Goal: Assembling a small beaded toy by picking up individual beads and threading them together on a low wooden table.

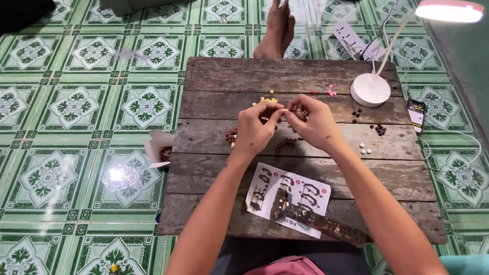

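Observation:
My left hand (257, 128) and my right hand (313, 122) meet above the middle of a low weathered wooden table (232, 76). Their fingertips pinch together at something very small, too small to make out. A string of dark brown beads (285, 145) lies on the boards just below my hands. Small yellow beads (264, 100) are scattered right behind my left hand. Nearer to me, a white printed paper sheet (303, 187) lies on the table with a dark narrow strip (324, 224) across it.
A white desk lamp base (369, 89) stands at the table's right, its lit head (449, 11) above. A phone (416, 114) lies on the green patterned tile floor (51, 174). A bare foot (277, 26) rests beyond the table. A small white box (159, 147) sits to the left.

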